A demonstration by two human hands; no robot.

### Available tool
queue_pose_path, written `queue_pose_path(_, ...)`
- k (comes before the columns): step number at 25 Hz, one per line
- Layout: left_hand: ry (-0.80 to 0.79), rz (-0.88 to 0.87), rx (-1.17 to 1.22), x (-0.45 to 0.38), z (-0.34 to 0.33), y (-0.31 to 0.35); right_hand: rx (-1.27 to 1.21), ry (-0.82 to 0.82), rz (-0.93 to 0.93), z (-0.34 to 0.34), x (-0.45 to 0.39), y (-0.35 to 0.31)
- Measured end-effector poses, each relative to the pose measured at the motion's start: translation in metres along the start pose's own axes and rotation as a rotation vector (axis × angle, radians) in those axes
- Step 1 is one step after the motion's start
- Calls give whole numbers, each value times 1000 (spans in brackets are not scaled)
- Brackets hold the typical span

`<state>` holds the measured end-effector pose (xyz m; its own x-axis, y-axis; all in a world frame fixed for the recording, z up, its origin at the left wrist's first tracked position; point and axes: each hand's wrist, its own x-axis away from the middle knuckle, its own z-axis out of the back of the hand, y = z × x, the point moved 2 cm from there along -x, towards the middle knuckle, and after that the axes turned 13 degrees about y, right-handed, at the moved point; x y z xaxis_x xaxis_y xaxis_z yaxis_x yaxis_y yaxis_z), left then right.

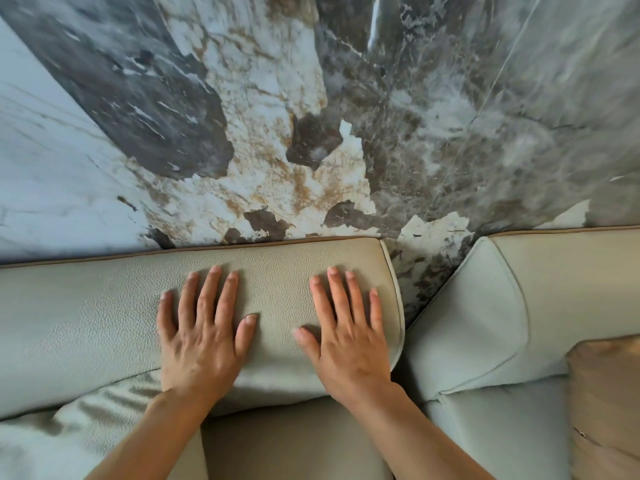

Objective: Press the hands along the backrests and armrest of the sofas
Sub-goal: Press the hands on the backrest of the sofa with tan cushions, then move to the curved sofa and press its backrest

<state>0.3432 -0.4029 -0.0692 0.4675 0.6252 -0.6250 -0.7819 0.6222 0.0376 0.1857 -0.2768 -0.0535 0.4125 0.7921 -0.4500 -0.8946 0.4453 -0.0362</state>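
Left hand (201, 344): flat on the top of the backrest (277, 278), palm down, fingers spread and pointing toward the wall (277, 116); it grips nothing, only lies open against the leather; the wrist reaches back over the seat (294, 441)
Right hand (349, 341): flat on the same backrest, just beside the left one with a strip of bare leather between the two thumbs; palm down, fingers spread, wide open and holding nothing; its little finger lies near the backrest's rounded right end
Backrest: pale grey-green pebbled leather with a tan piped edge along the far side; it lies directly under both palms and runs off to the left past the left hand; it ends just right of the right hand
Second sofa (485, 323): right of the right hand, set at an angle to the first; same pale leather, its padded end close to the first backrest's end, whether they touch I cannot tell; neither hand is on it
Cushion (606, 393): tan, far right of the right hand, on the second sofa
Throw (69, 427): crumpled pale fabric, below and left of the left wrist
Wall: marble slab, veined grey, white and brown, straight beyond the fingertips, behind both sofas
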Motion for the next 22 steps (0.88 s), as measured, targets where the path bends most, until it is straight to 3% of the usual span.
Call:
queue_pose_path(4,-153,29,34,-1,34,3,11,25,-41,43,18,-6)
queue_pose_path(12,-31,-43,93,25,201,28,-38,156,-42,176,58,-26)
queue_pose_path(22,128,35,108,93,467,21,-75,323,-98,422,158,-62)
